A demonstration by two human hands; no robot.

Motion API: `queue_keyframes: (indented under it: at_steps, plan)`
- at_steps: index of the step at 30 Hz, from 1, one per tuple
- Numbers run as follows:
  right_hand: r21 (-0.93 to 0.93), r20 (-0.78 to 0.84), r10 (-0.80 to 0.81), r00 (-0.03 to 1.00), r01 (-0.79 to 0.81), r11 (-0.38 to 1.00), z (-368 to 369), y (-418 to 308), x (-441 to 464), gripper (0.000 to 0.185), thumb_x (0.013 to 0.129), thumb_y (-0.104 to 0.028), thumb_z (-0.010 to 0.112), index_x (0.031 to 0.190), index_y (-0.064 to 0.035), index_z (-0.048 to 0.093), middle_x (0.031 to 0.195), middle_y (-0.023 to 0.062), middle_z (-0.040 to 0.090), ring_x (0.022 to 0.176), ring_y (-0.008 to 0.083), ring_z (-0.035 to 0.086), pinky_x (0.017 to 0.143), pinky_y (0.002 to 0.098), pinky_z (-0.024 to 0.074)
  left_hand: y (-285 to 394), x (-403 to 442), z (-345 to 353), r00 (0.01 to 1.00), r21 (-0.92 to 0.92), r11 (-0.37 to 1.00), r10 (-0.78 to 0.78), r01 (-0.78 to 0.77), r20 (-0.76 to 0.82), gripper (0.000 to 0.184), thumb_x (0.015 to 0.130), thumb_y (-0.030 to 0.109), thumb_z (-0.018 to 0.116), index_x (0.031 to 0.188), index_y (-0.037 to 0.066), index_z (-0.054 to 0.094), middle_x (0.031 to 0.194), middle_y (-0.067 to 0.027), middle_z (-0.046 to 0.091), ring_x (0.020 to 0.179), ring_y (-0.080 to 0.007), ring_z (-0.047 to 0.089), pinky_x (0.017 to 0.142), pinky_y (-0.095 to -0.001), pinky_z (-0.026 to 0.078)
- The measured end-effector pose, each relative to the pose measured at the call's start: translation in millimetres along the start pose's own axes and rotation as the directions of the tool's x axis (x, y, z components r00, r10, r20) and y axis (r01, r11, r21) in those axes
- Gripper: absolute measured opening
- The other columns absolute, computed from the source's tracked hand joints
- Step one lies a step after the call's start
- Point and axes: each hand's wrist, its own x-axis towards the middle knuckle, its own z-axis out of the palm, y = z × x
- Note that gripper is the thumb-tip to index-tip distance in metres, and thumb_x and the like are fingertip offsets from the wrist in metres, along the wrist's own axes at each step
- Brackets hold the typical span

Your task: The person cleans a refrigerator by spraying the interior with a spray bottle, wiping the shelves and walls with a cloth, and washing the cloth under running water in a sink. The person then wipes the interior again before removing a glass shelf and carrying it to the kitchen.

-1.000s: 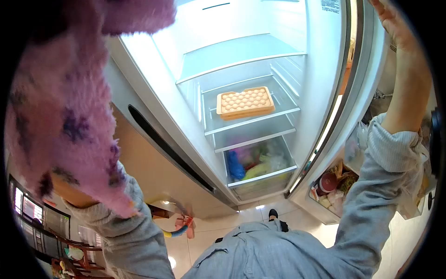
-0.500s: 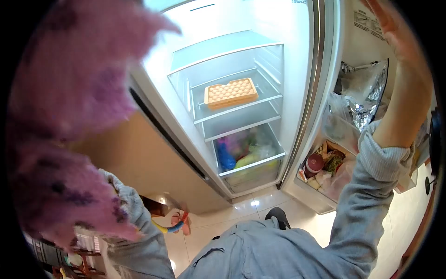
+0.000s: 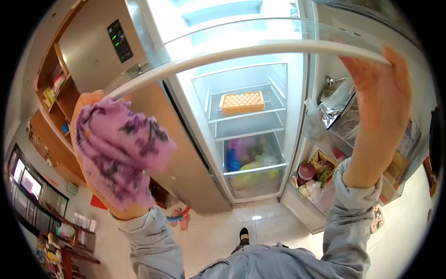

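A glass fridge shelf [image 3: 260,49] with a pale rim is held up across the front of the open refrigerator. At its left end, the fingers of my left hand [image 3: 86,99] are closed on the rim. A pink and purple patterned cloth [image 3: 123,149] hangs from that same hand, covering most of its palm. My right hand [image 3: 382,90] grips the other end of the rim, with the thumb and fingers around the edge. Inside the fridge, below the raised shelf, an orange egg tray [image 3: 241,102] rests on a lower shelf.
A fridge drawer [image 3: 255,168] holds several bagged items. To the right, the open door [image 3: 304,216] carries bins with a dark-lidded jar [image 3: 306,172] and foil packages [image 3: 331,111]. The closed left door [image 3: 100,56] has a lit panel. Wooden furniture [image 3: 76,251] stands lower left.
The glass shelf has come into view between my hands. The cloth and my left hand have moved away from the camera, and my right hand has come down and inward.
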Motion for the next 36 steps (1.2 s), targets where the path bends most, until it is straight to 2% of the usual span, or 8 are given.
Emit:
queue_keyframes:
  at_steps: [3, 9, 18, 21, 26, 30, 33, 36]
  plan:
    - [-0.115, 0.013, -0.064, 0.998, 0.065, 0.991, 9.3, -16.0, -26.6, 0.033, 0.085, -0.017, 0.047, 0.104, 0.01, 0.049, 0.105, 0.0308, 0.054, 0.1, 0.0413, 0.055, 0.09, 0.0429, 0.0468, 19.4, -24.5, -21.8, 0.999, 0.246, 0.968, -0.047, 0.051, -0.02, 0.04, 0.085, 0.023, 0.047, 0.119, 0.001, 0.042, 0.111, -0.0134, 0.05, 0.096, -0.0226, 0.054, 0.077, -0.0354, 0.05]
    - [-0.058, -0.385, 0.097, 0.918, -0.129, 0.99, 61.8, -42.0, -97.5, 0.054, 0.086, -0.028, 0.042, 0.128, 0.0057, 0.034, 0.133, 0.0275, 0.031, 0.115, 0.0465, 0.041, 0.088, 0.0454, 0.0478, 41.9, -35.3, -102.8, 0.681, -0.414, 0.541, -0.594, 0.732, 0.429, 0.071, 0.072, 0.028, 0.054, 0.133, 0.004, 0.028, 0.127, -0.023, 0.042, 0.088, -0.033, 0.06, 0.074, -0.0452, 0.053]
    - [-0.048, -0.345, 0.354, 0.869, -0.393, 0.918, 101.6, -6.4, -229.0, 0.076, 0.079, -0.028, 0.051, 0.134, 0.0064, 0.01, 0.137, 0.0281, 0.019, 0.114, 0.0492, 0.04, 0.078, 0.0441, 0.0538, 8.3, -175.1, -200.1, 0.584, -0.592, 0.335, -0.756, 0.733, 0.294, 0.091, 0.059, 0.014, 0.058, 0.14, 0.012, 0.016, 0.124, -0.0292, 0.044, 0.06, -0.0143, 0.059, 0.069, -0.0328, 0.052]
    - [0.257, -0.191, 0.477, 0.858, -0.426, 0.868, 122.4, 15.4, -265.2, 0.077, 0.08, -0.035, 0.05, 0.134, 0.0064, 0.015, 0.138, 0.0297, 0.018, 0.115, 0.0493, 0.039, 0.078, 0.0466, 0.0521, 6.1, -209.0, -239.8, 0.592, -0.638, 0.396, -0.797, 0.661, 0.119, 0.084, 0.062, 0.01, 0.052, 0.139, 0.008, 0.017, 0.121, -0.0315, 0.045, 0.047, -0.0042, 0.047, 0.049, -0.0199, 0.044]
    - [0.551, 0.028, 0.829, 0.558, -0.701, 0.453, 176.8, 88.2, -324.5, 0.084, 0.082, -0.061, 0.042, 0.133, 0.0031, 0.024, 0.123, 0.0322, 0.04, 0.104, 0.0467, 0.05, 0.065, 0.0422, 0.0555, 7.7, -234.7, -382.3, 0.574, -0.675, 0.468, -0.815, 0.57, -0.08, 0.079, 0.065, 0.008, 0.046, 0.139, 0.006, 0.016, 0.12, -0.0325, 0.046, 0.041, -0.0019, 0.035, 0.039, -0.013, 0.032]
    - [0.381, 0.346, 0.886, 0.309, -0.909, 0.169, 243.2, 169.0, -358.2, 0.071, 0.088, -0.051, 0.039, 0.131, 0.0043, 0.029, 0.09, 0.0226, 0.058, 0.068, 0.0337, 0.064, 0.043, 0.0313, 0.0541, 6.8, -258.5, -481.3, 0.618, -0.677, 0.528, -0.774, 0.513, -0.136, 0.076, 0.066, 0.006, 0.044, 0.138, 0.007, 0.018, 0.119, -0.0331, 0.046, 0.042, -0.0024, 0.034, 0.039, -0.0132, 0.031]
    - [0.323, 0.626, 0.779, 0.045, -0.924, -0.206, 311.3, 219.6, -406.3, 0.069, 0.088, -0.045, 0.043, 0.132, 0.0042, 0.026, 0.084, 0.0187, 0.058, 0.063, 0.0306, 0.064, 0.044, 0.0318, 0.0551, 26.8, -262.1, -549.1, 0.54, -0.662, 0.556, -0.8, 0.503, -0.262, 0.077, 0.066, 0.004, 0.045, 0.138, 0.007, 0.019, 0.117, -0.0329, 0.048, 0.044, -0.0021, 0.032, 0.039, -0.014, 0.032]
    - [0.284, 0.645, 0.764, 0.016, -0.933, -0.22, 369.8, 240.7, -433.4, 0.061, 0.084, -0.025, 0.05, 0.132, 0.0044, 0.028, 0.1, 0.0228, 0.057, 0.078, 0.0343, 0.063, 0.055, 0.0345, 0.0574, 26.1, -275.4, -592.5, 0.54, -0.646, 0.596, -0.779, 0.477, -0.32, 0.074, 0.068, 0.004, 0.043, 0.138, 0.006, 0.02, 0.114, -0.0311, 0.05, 0.045, -0.0017, 0.032, 0.039, -0.0135, 0.032]
